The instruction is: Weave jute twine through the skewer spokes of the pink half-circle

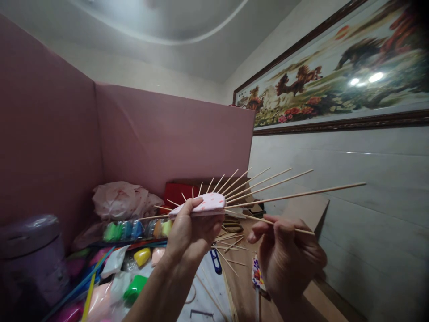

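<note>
My left hand grips a flat pink piece with small red-orange spots, thumb on top and fingers beneath. Several thin wooden sticks fan out from its rounded edge, pointing away and to both sides. In my right hand a single wooden stick is pinched between thumb and fingers. Its far end reaches close to the right edge of the pink piece; whether it touches or enters, I cannot tell. Below the hands, loose sticks lie scattered on the table beside a blue-handled cutter.
Packs of coloured clay and loose clay lumps, one green, cover the left side. A lidded purple container stands far left. Behind are a crumpled pink bag and pink panels. A flower-patterned object lies near my right hand.
</note>
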A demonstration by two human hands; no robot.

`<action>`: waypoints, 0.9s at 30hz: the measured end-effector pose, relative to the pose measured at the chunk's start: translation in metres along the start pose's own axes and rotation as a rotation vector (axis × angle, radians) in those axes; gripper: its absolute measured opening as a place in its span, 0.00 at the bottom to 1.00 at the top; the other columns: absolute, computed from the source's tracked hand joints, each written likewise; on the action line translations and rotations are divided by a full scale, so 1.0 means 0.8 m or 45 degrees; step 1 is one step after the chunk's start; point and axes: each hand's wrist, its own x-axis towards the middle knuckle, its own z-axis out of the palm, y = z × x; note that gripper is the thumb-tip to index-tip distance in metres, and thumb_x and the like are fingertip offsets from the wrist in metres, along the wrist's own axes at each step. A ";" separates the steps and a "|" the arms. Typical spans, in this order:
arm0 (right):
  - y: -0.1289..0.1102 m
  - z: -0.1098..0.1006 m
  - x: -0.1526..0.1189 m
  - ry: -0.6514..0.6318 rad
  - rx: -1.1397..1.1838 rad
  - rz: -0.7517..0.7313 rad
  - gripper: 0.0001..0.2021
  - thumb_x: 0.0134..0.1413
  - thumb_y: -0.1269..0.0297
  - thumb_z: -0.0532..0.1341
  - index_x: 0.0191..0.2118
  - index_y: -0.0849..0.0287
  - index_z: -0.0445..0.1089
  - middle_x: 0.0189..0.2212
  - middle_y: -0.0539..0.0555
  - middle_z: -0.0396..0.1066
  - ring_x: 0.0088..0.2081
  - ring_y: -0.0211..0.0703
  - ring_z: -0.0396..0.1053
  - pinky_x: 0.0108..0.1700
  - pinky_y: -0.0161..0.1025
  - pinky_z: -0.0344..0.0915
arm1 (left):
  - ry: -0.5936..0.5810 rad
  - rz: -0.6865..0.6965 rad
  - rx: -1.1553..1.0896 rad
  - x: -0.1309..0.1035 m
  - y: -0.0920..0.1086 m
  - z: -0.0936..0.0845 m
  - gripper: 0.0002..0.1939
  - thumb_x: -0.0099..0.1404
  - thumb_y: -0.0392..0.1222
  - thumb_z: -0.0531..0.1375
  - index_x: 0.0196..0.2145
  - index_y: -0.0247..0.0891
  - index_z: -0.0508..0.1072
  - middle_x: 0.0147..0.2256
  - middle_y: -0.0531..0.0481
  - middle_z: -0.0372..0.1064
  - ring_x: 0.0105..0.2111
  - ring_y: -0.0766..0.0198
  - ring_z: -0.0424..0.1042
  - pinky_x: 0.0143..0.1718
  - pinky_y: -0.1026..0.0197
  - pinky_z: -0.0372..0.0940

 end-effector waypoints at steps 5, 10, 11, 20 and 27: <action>-0.002 0.002 0.002 0.017 -0.035 0.045 0.08 0.49 0.67 0.63 0.22 0.62 0.69 0.13 0.46 0.67 0.11 0.33 0.61 0.10 0.29 0.57 | -0.031 -0.021 -0.024 0.000 -0.001 0.000 0.08 0.61 0.35 0.51 0.32 0.30 0.70 0.19 0.44 0.72 0.15 0.63 0.71 0.14 0.67 0.64; 0.003 -0.002 0.002 0.043 -0.094 0.106 0.13 0.49 0.65 0.63 0.18 0.62 0.66 0.11 0.45 0.63 0.10 0.29 0.56 0.10 0.26 0.51 | -0.035 -0.068 -0.051 0.001 0.000 -0.002 0.08 0.60 0.35 0.52 0.32 0.30 0.70 0.20 0.44 0.73 0.16 0.63 0.71 0.14 0.66 0.65; 0.004 -0.003 0.002 0.050 -0.108 0.110 0.14 0.49 0.64 0.63 0.18 0.62 0.65 0.10 0.45 0.62 0.10 0.28 0.55 0.10 0.26 0.50 | -0.039 -0.085 -0.063 0.002 0.000 -0.003 0.08 0.60 0.35 0.52 0.32 0.30 0.70 0.19 0.45 0.73 0.16 0.63 0.71 0.14 0.66 0.65; 0.008 -0.004 0.011 0.190 -0.022 0.393 0.20 0.44 0.56 0.66 0.16 0.61 0.58 0.10 0.42 0.57 0.11 0.26 0.53 0.12 0.26 0.47 | -0.218 -0.187 -0.174 0.006 -0.003 -0.007 0.10 0.61 0.35 0.51 0.30 0.30 0.71 0.20 0.45 0.73 0.18 0.62 0.72 0.14 0.66 0.66; 0.014 -0.002 0.019 0.202 0.046 0.651 0.22 0.45 0.52 0.64 0.16 0.61 0.56 0.10 0.41 0.54 0.10 0.24 0.49 0.12 0.28 0.43 | -0.251 -0.213 -0.211 0.010 -0.005 -0.011 0.11 0.61 0.36 0.51 0.31 0.29 0.72 0.21 0.43 0.74 0.19 0.62 0.73 0.15 0.66 0.67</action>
